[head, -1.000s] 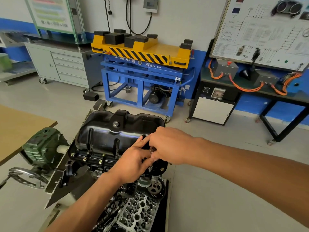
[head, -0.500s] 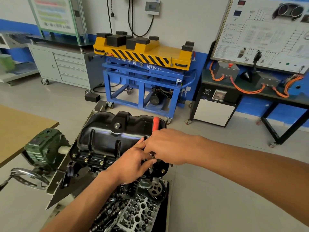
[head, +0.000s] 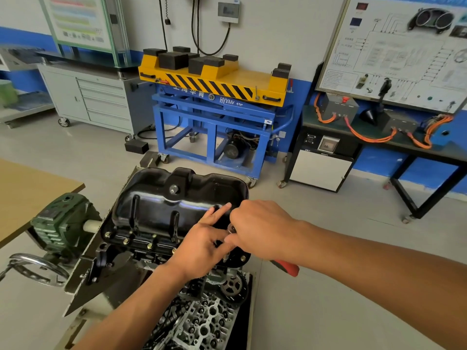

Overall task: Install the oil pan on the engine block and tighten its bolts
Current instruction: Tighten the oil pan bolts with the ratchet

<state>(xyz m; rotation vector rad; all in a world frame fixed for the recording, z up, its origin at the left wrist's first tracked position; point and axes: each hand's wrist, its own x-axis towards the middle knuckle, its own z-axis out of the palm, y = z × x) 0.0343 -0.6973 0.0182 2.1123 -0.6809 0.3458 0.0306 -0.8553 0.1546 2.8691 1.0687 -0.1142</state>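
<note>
Oil pan (head: pixel 177 205) is seated on the engine block (head: pixel 151 255). Left hand (head: pixel 202 246) pinches the socket (head: pixel 230 228) at the pan's near-right corner. Right hand (head: pixel 262 231) grips the ratchet (head: pixel 285 267), and its red handle just swung round toward me, so probably another tightening stroke.

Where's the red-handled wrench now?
Head view, centre: the right hand grips the red-handled wrench at the near right corner of the oil pan, handle poking below the wrist; the left hand pinches its head.

Left hand (head: pixel 202 245) against curled right hand (head: pixel 261 231)
</note>
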